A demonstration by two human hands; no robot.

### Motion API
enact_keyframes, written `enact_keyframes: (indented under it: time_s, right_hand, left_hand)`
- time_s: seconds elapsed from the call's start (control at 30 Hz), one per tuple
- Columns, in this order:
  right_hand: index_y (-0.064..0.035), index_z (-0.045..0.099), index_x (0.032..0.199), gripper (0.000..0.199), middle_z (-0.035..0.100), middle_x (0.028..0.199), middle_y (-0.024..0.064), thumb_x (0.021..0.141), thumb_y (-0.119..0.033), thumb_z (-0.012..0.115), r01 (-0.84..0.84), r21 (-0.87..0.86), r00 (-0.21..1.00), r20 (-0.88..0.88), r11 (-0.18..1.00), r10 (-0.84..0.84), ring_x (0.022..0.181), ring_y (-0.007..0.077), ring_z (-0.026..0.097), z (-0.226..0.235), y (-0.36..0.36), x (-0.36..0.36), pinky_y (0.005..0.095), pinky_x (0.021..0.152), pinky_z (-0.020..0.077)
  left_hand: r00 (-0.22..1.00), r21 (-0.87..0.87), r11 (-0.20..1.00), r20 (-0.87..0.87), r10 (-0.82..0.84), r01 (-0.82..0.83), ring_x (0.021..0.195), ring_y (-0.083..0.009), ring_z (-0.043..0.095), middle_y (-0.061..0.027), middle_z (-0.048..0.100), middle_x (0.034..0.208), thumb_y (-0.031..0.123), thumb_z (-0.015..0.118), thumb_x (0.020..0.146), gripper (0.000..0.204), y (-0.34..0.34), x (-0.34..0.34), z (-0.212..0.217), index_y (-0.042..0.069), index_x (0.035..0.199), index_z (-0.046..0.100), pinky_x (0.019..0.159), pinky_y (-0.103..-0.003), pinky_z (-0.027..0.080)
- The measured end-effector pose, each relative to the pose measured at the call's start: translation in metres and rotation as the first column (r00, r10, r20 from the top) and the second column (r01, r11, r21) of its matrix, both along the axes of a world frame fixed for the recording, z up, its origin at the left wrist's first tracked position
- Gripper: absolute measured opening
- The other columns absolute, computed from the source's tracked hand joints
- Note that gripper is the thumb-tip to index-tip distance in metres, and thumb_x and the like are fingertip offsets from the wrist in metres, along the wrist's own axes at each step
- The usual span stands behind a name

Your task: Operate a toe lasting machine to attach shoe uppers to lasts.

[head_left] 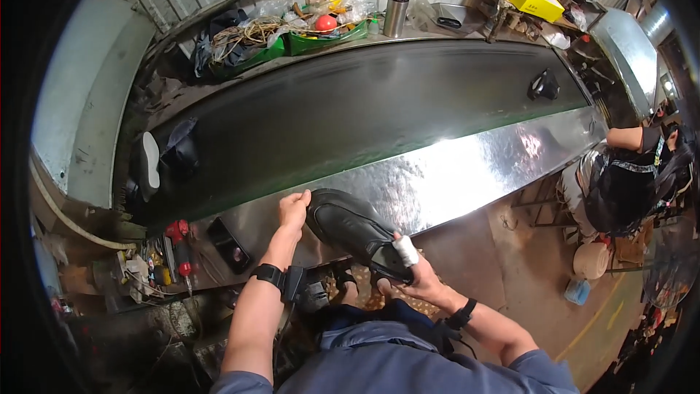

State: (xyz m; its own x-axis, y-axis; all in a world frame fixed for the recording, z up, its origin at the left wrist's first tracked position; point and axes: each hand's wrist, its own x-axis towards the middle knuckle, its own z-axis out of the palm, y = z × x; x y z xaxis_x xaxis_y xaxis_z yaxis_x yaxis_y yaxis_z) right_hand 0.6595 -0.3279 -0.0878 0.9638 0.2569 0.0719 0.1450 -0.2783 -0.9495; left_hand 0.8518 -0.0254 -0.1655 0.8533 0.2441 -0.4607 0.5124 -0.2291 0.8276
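A black leather shoe [346,224] is held between my hands, above the near edge of the shiny metal ledge [408,188]. My left hand [293,211] is closed on its toe end. At the heel end, by the shoe's opening, my right hand [419,270] grips it, with white wrapping round the thumb. The fingers under the shoe are hidden. Beyond the ledge runs a dark conveyor belt [350,109]. On its left end lie a shoe with a pale sole [149,164] and a dark shoe piece [181,147].
Another black shoe [544,85] sits at the belt's far right. A phone [228,245] and a red tool [179,237] lie left of my left arm. Along the back shelf stand a steel flask [396,12] and green bins [327,38]. Another person [634,175] sits at the right.
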Motion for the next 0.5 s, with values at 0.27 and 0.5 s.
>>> enact_keyframes:
  time_s: [0.27,0.5]
  right_hand:
    - [-0.0011,0.019,0.157,0.101,0.023,0.162,0.0215,0.076,-0.011,0.078,-0.281,-0.081,0.96,-0.024,0.956,0.28,0.152,0.0361,0.018,-0.016,-0.02,0.021,0.0493,0.125,0.0076]
    - [-0.0005,0.02,0.156,0.1,0.026,0.16,0.0207,0.078,-0.02,0.081,-0.292,0.036,0.956,-0.019,0.956,0.293,0.151,0.035,0.021,-0.074,-0.029,0.02,0.0471,0.124,0.012]
  left_hand:
    - [0.997,0.44,0.894,-0.031,-0.072,0.079,0.12,-0.0399,0.057,-0.0253,0.064,0.117,0.055,0.083,0.066,0.084,-0.066,-0.017,0.053,-0.002,0.122,0.058,0.101,-0.047,0.047]
    - [1.0,0.491,0.871,0.026,0.005,-0.017,0.099,-0.0384,0.068,-0.0216,0.072,0.1,0.044,0.082,0.067,0.057,-0.062,-0.008,0.033,-0.001,0.1,0.068,0.09,-0.046,0.053]
